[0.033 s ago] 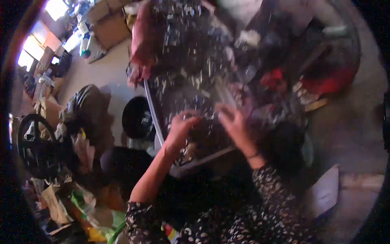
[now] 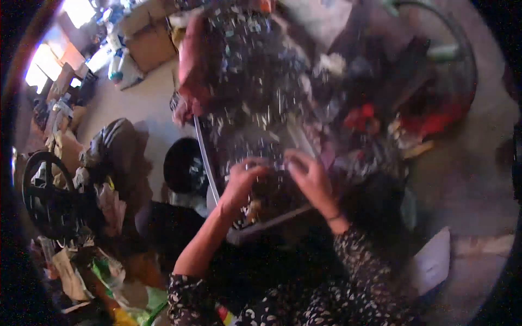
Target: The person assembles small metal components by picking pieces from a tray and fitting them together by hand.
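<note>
My left hand [image 2: 243, 183] is over the near part of a dark work surface [image 2: 274, 209] with a pale raised edge. Its fingers bend inward against the thumb, and what they hold, if anything, is lost in blur. Facing it, my right hand [image 2: 314, 182] has thumb and forefinger brought together. A tiny bright speck shows at those fingertips, too small to name. Many small shiny pieces [image 2: 253, 144] lie scattered beyond both hands, smeared by motion. A small brownish piece [image 2: 252, 211] sits below my left hand, near the front corner.
Left of the surface stands a black bucket [image 2: 184, 163]. A pink cloth bundle [image 2: 191, 65] hangs at the far left edge. Red pieces [image 2: 363, 116] lie to the right, near a large curved rim [image 2: 472, 65]. A dark spoked wheel [image 2: 48, 187] is at far left.
My right hand's fingers have drawn in toward the thumb and sit slightly closer to my left hand. The view has shifted a little, so the surface appears lower.
</note>
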The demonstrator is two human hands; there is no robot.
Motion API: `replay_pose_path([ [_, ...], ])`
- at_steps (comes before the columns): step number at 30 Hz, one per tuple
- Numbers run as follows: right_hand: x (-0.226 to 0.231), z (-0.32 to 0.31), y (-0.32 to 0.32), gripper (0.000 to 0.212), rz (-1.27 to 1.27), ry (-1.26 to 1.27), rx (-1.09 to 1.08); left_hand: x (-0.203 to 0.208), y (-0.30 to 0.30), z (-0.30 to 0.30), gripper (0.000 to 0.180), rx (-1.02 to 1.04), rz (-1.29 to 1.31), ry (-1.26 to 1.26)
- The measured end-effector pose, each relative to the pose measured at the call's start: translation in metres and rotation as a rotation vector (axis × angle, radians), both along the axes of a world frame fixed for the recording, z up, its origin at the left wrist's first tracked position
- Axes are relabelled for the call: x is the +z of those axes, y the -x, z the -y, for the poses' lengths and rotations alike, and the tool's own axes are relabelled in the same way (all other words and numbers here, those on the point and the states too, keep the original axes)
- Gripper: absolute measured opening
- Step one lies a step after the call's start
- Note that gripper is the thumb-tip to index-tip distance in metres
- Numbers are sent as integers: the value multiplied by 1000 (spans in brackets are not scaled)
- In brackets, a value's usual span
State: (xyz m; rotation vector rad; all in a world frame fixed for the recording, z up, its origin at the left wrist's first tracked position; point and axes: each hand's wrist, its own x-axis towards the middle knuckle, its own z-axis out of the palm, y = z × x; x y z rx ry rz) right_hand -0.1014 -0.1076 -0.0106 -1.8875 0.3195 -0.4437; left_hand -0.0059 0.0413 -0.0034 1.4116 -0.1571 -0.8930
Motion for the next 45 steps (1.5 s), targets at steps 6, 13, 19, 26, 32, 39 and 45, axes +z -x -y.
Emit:
replay_pose_path([
  [6,-14,-3,8,25,74,0,-81,1,5,11,16,57,19,2],
  [13,1,-8,6,18,16,-47,-82,2,4,0,14,-8,-22,28],
  [19,12,-15,2,22,-59,-80,-97,4,7,2,17,-19,79,62],
  [26,10,-15,-3,21,51,-209,-195,17,4,1,19,4,82,-42],
  [32,14,-20,2,19,-52,-267,-111,9,8,-2,18,7,166,-58],
  [39,-4,-12,-7,17,-16,-121,-136,-13,2,-1,15,17,92,135],
  [45,19,-16,-13,19,-9,-95,-80,5,3,3,17,122,-51,111],
])
